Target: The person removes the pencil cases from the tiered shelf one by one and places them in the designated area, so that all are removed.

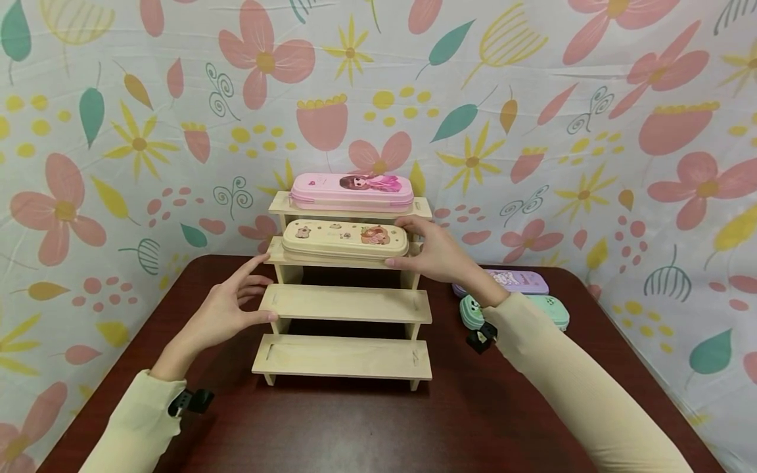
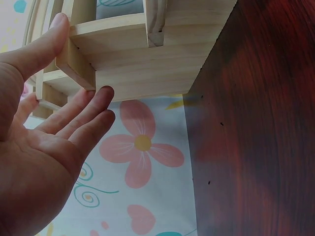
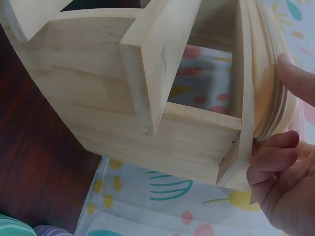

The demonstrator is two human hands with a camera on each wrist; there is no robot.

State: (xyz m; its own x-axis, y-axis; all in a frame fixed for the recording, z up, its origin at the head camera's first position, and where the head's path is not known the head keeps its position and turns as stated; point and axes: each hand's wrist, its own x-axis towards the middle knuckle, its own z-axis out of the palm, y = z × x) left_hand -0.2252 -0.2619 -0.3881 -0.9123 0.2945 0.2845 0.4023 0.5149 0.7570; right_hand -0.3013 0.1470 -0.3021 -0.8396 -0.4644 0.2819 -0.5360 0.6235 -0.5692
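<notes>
A cream zippered pencil case (image 1: pixel 345 239) with small cartoon prints lies lengthwise on the second tier from the top of a stepped wooden stand (image 1: pixel 345 303). At its right end my right hand (image 1: pixel 434 249) holds it, thumb at the front and fingers toward the back; the right wrist view shows the thumb against the zippered side (image 3: pixel 275 98). My left hand (image 1: pixel 227 305) is at the stand's left side, fingers spread and only slightly bent. In the left wrist view this hand (image 2: pixel 44 142) has its fingertips at the shelf ends and grips nothing.
On the top tier rests a pink pencil case (image 1: pixel 351 192) with a doll-like print. A purple pencil case (image 1: pixel 514 281) and a mint green one (image 1: pixel 552 309) lie on the dark red-brown table (image 1: pixel 355 427), right of the stand. Behind hangs a flower-patterned cloth (image 1: pixel 378 85).
</notes>
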